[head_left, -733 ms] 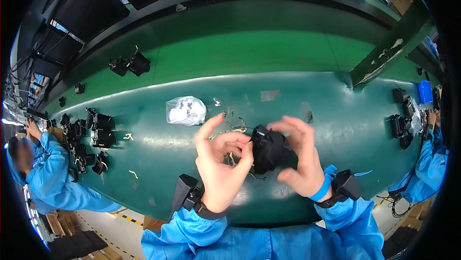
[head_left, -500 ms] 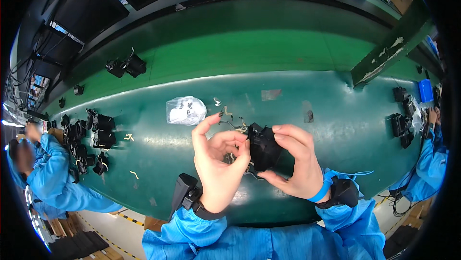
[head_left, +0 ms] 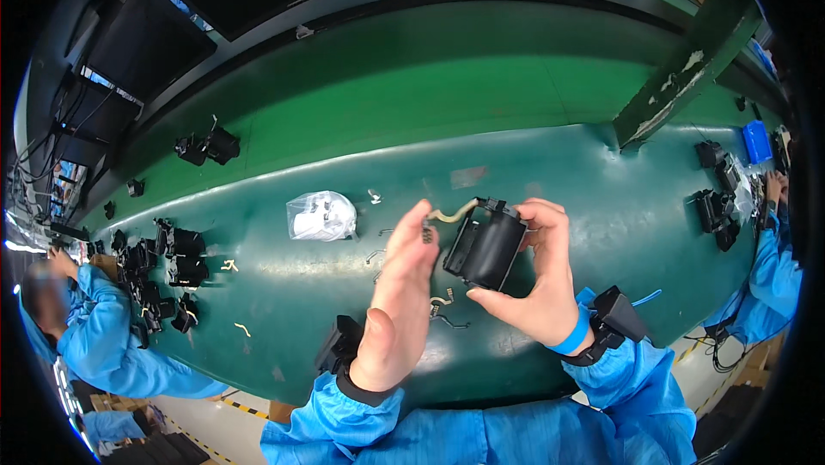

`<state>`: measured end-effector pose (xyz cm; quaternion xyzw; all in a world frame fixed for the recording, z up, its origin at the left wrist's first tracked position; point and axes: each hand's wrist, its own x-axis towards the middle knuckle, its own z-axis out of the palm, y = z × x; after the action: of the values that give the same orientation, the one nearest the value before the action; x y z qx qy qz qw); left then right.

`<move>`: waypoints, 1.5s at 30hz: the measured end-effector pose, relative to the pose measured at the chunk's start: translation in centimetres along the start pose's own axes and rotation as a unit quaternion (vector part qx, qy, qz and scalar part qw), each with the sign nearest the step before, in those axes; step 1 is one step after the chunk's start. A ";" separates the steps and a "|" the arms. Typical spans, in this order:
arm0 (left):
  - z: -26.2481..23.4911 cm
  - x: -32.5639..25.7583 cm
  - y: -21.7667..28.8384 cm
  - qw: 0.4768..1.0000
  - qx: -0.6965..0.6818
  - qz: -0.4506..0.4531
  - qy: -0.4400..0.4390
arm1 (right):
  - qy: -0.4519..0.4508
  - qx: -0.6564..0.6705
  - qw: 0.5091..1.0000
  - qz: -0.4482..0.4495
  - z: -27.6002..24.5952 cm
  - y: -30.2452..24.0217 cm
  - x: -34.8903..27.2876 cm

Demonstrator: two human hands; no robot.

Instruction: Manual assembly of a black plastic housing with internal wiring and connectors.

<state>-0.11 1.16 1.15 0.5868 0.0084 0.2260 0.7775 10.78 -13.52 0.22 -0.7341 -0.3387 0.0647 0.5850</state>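
In the head view, the bare right hand (head_left: 548,286) holds a black, boxy plastic housing with a rounded face (head_left: 497,250) above the middle of the glossy green tabletop (head_left: 301,327), between its near and far edges. This hand's grip is pinching the housing, thumb at the lower edge and fingers on the upper right side, probably so that the broad face and left side are left uncovered. A pale yellowish, bent cable (head_left: 460,211) leaves the housing's top and ends in a small dark, ribbed connector (head_left: 427,233) at the fingertips of the bare left hand (head_left: 401,295). The left grip is spread, fingers straight and thumb well apart, perhaps to guide the cable's free end outward; whether the connector touches the fingertips or is just beside them, I cannot tell. Short, thin loose cables (head_left: 442,300) lie under and beside the hands, presumably within easy reach. A clear plastic bag with white contents (head_left: 321,217) lies toward the far edge, left of the hands, seemingly out of their way. Black plastic parts (head_left: 186,255) crowd the tabletop's left end, apparently grouped by kind; more black parts (head_left: 713,210) lie near the right end, close to a blue plastic bin (head_left: 757,142).
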 end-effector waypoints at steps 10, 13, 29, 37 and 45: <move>0.7 -0.1 -1.0 0.996 0.013 -0.058 -0.073 | 0.023 0.056 0.998 0.016 0.0 -0.1 -0.5; 0.9 -0.1 -0.8 0.994 0.035 -0.064 -0.076 | 0.023 0.060 0.998 0.014 0.1 -0.2 -0.4; 0.4 -0.3 -0.9 0.976 0.209 -0.050 -0.047 | 0.040 0.056 0.998 0.002 -0.1 -0.1 -0.4; 0.5 -0.3 -0.6 0.974 0.216 -0.047 -0.041 | 0.031 0.036 0.999 0.002 -0.2 -0.1 -0.2; 0.6 -0.3 -0.8 0.995 0.092 -0.029 0.026 | -0.012 0.104 0.994 0.013 0.3 0.8 -0.2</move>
<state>0.04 0.36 0.49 0.6490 0.0663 0.2169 0.7262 10.82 -13.45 -0.66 -0.6730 -0.3278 0.1159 0.6528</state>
